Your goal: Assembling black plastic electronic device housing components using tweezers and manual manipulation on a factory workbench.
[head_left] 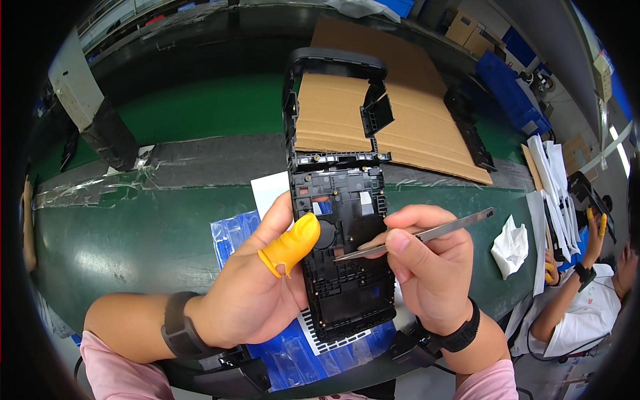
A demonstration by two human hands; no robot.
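Right fingers [408, 245] pinching slim metal tweezers [453, 227]; left fingers [279, 212] clasping long, ribbed black plastic frame [353, 293].

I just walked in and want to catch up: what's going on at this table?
A person holds a black plastic housing above the table in the left hand, whose thumb wears a yellow finger cot. The right hand grips metal tweezers, their tip over the housing's open inside; whether it touches is hard to tell. Beyond the housing lies a brown cardboard sheet, and a crumpled white tissue lies off to the right.
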